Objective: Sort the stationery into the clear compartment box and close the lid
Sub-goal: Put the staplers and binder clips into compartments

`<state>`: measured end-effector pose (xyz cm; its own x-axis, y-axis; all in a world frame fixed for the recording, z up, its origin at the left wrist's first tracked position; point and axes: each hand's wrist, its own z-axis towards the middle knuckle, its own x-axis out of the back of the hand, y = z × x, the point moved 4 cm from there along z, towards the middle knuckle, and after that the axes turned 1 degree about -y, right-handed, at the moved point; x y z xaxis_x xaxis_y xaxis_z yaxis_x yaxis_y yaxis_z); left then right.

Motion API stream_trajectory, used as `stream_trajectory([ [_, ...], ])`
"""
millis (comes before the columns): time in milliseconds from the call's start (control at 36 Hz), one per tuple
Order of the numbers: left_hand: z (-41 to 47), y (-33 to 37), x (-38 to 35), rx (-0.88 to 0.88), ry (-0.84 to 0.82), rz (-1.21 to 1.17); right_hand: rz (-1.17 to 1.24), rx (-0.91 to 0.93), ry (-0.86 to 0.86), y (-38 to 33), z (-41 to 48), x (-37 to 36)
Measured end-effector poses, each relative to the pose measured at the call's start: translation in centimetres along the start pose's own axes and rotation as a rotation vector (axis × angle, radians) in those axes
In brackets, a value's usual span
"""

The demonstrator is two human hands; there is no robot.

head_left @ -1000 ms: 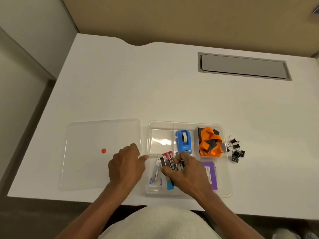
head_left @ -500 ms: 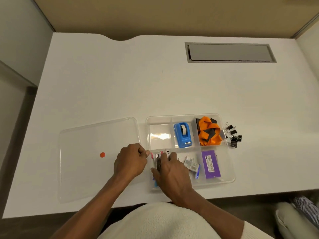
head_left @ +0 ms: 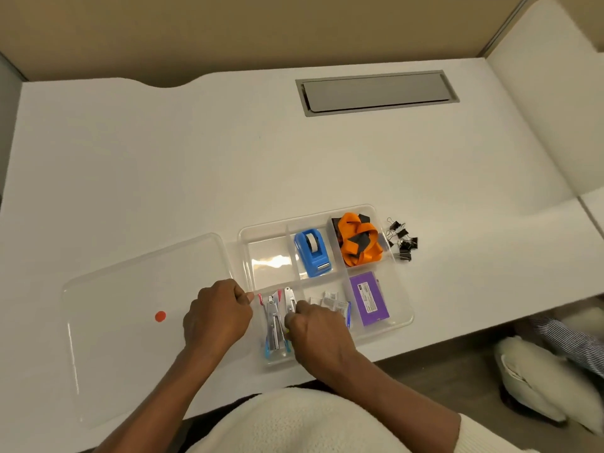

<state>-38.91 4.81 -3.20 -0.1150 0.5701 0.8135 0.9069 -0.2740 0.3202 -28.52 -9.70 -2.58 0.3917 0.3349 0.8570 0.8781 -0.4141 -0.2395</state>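
Note:
The clear compartment box [head_left: 243, 238] lies near the table's front edge. It holds a blue tape dispenser [head_left: 312, 253], an orange lanyard [head_left: 359, 241], a purple packet [head_left: 369, 297], small white packets [head_left: 331, 299] and staplers [head_left: 273, 318] in the front left compartment. My left hand [head_left: 217, 313] is curled against the box's left rim. My right hand [head_left: 318, 331] rests over the staplers, fingers closed on one of them. The clear lid [head_left: 130, 322] with a red dot lies flat to the left. Black binder clips [head_left: 402, 240] sit on the table right of the box.
A grey cable hatch [head_left: 376, 93] is set into the white table [head_left: 196, 158] at the back. Beige partition walls stand behind and to the right. A white bag lies on the floor [head_left: 536, 377] at the lower right.
The camera view has shifted right. My right hand has set the staplers down flat in the front left compartment. My left hand stays at the box's left rim.

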Motion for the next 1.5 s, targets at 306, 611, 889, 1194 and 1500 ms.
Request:
stream_trajectory([
  [306, -2.1, 4.5, 2.3, -0.099, 0.130, 0.404, 0.454, -0.059, 0.415, 6.5, -2.0, 4.6],
  [611, -1.3, 20.9, 0.7, -0.560, 0.161, 0.228, 0.483, -0.470, 0.663, 25.4, -4.5, 6.2],
  [889, 3.1, 33.1, -4.2, -1.005, 0.043, 0.426, 0.342, -0.414, 0.362, 29.4, -1.0, 4.5],
  [1194, 6.5, 35.9, -10.3, -0.924, -0.255, 0.720, 0.314, -0.350, 0.420, 30.6, 1.9, 4.0],
  [1500, 7.1, 36.7, -12.2, -0.928, -0.302, 0.608, 0.392, -0.410, 0.451, 32.3, 1.5, 3.5],
])
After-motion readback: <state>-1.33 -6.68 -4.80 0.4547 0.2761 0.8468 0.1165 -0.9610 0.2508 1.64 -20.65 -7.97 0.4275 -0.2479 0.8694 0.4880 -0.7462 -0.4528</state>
